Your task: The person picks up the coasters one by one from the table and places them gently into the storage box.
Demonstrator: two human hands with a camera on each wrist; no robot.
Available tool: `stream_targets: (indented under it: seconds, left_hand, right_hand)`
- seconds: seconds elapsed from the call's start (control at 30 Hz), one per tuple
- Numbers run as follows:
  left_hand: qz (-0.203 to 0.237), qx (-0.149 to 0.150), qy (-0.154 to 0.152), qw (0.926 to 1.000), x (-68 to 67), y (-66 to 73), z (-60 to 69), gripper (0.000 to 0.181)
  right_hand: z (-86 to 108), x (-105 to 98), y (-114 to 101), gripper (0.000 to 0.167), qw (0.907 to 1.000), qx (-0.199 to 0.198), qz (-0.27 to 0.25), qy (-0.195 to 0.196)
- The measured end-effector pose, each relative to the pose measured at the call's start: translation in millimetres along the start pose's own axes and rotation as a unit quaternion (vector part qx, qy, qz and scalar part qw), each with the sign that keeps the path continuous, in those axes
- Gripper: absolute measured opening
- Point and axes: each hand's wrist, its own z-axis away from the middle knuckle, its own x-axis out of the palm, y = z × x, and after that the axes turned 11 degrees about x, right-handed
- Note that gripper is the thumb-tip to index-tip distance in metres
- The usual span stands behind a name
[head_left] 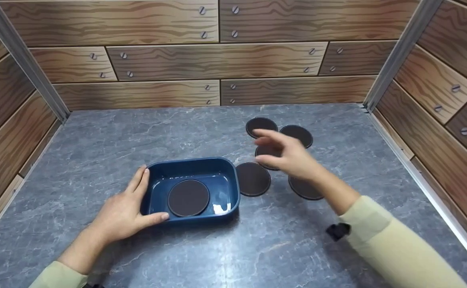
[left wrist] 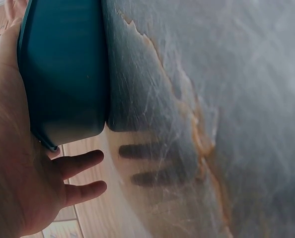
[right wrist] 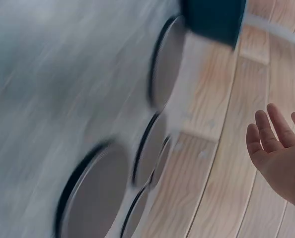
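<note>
A blue rectangular dish (head_left: 205, 218) stands left of centre in the head view, with one dark round coaster (head_left: 188, 197) lying flat inside. My left hand (head_left: 121, 216) holds the dish's left end, thumb on the near rim and fingers at the far left corner; in the left wrist view two fingers (left wrist: 83, 193) stick out below the rim. Above the loose coasters hovers my right hand (head_left: 291, 156), slightly blurred, fingers spread and holding nothing. It partly hides a middle coaster (head_left: 266, 151) and a right one (head_left: 303, 188).
Right of the dish, close to its wall, lies a coaster (head_left: 253, 179). Farther back are two more, a left one (head_left: 260, 123) and a right one (head_left: 300, 136). Wood-patterned panels (head_left: 161, 62) enclose the grey marbled table (head_left: 137, 132) at the back and sides.
</note>
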Motion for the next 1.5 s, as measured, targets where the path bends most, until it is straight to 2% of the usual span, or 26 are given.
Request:
stream_targets:
  seconds: [0.23,0.5,0.83,1.03,1.3,1.5]
  left_hand:
    - [-0.002,-0.002,0.000,1.0000,0.0,-0.2,0.6,0.127]
    - [-0.004,0.002,0.001,1.0000,0.5,0.8,0.7,0.127]
    - [-0.001,0.001,0.000,1.0000,1.6,0.5,0.9,0.127]
    - [-0.002,0.004,0.004,1.0000,0.4,0.4,0.0,0.126]
    - [-0.002,0.003,0.004,1.0000,0.8,0.5,1.0,0.126]
    - [-0.003,0.002,0.001,1.0000,0.3,0.1,1.1,0.127]
  right_hand:
    - [15.7,-40.5,40.8,0.064,0.9977,0.061,0.003,0.029]
    - [35.2,-68.5,77.4,0.058,0.9943,0.099,0.008,0.037]
    - [54.1,-85.4,109.9,0.065,0.9840,0.175,0.023,-0.023]
    - [57.9,-93.5,118.3,0.072,0.9763,0.207,0.033,-0.052]
    - [57.4,-94.8,127.6,0.083,0.9711,0.214,0.040,-0.097]
    - [55.9,-91.7,131.7,0.084,0.9688,0.217,0.043,-0.111]
